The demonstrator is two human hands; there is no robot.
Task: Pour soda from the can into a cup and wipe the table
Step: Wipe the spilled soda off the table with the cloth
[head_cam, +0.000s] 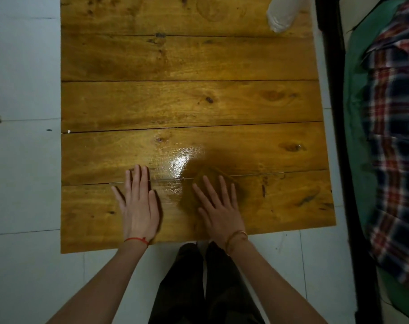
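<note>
Presently: right hand [218, 206] pressed flat on brown cloth [206, 181], wiping the wet sheen beyond its fingertips; left hand [139, 204] open, grasping nothing, bracing on table [175, 101]. Can, cup unseen.

A plaid shirt [395, 146] lay on green bedding [356, 94] along the frame's right edge, beside a black bed frame [334, 66], above pale floor tiles [23, 66].
</note>
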